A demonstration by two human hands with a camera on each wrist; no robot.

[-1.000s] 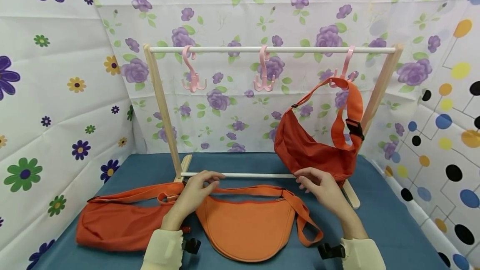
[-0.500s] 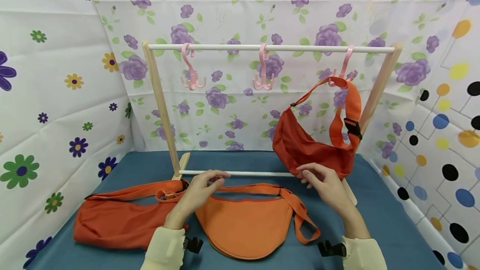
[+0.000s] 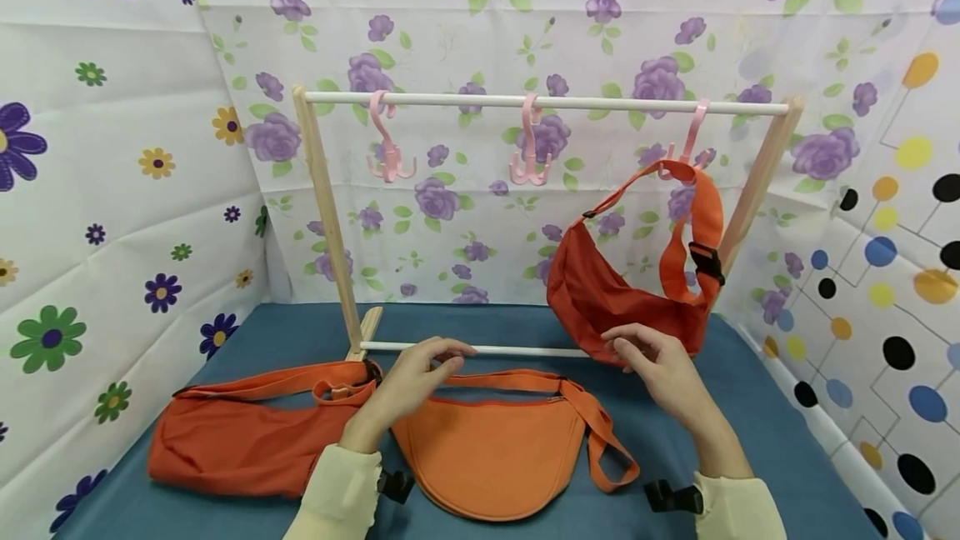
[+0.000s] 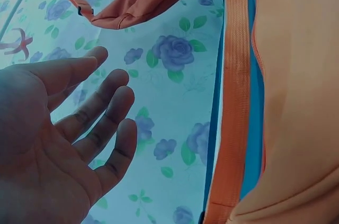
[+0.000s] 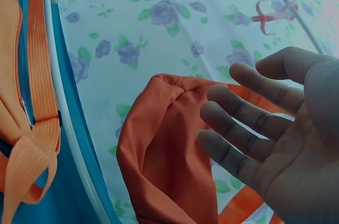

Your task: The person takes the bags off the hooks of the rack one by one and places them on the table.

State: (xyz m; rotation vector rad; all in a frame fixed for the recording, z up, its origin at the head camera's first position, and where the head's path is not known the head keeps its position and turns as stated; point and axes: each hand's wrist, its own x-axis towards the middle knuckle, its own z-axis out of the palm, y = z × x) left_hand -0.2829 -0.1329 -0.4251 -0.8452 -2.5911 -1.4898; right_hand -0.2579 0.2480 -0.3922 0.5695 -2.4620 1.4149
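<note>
near the orange bag [image 3: 495,461], both hands [image 3: 422,373] [image 3: 660,369], relaxed and empty, have shifted rightward.

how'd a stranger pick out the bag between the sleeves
Find the wooden rack on the blue cloth. The light orange bag lies before it, rounded edge facing away. Its paler colour sets it apart from the redder bag lying left and the one hanging right.

Matt orange cloth bag [image 3: 491,452], ribbed webbing strap [image 4: 237,75], creased red cloth bag [image 3: 600,294], smooth plastic hook [image 3: 529,140], wooden upright [image 3: 327,219]
</note>
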